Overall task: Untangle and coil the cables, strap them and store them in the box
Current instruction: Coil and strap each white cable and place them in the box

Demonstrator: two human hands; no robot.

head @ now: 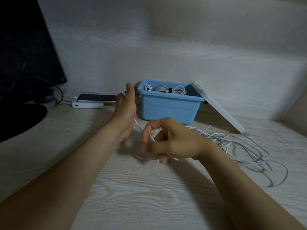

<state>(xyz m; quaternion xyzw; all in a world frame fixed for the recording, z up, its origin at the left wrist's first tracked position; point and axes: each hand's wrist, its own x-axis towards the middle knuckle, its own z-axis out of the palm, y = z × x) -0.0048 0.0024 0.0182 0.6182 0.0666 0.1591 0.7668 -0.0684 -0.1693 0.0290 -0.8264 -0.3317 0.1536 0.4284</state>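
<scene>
You're holding one white cable (136,122) strung between both hands. Your left hand (126,105) is sitting higher, thumb pointing up, fingers curling in and gripping the cable's far end. Your right hand (172,141) is hanging lower and closer to you, fingers curled and pinching the same cable.

The loose tangle of cables (216,135) is sprawling on the desk (149,188) just right of your right hand, looping all over itself. The blue box (167,107) is sitting just beyond both hands with its lid (217,107) leaning against its right side. It's holding coiled cables (163,89), one bundle wearing a black strap (169,90).

Motion blur is smearing your right fingertips and whatever's under them, so I can't tell how the cable's wrapping there.
</scene>
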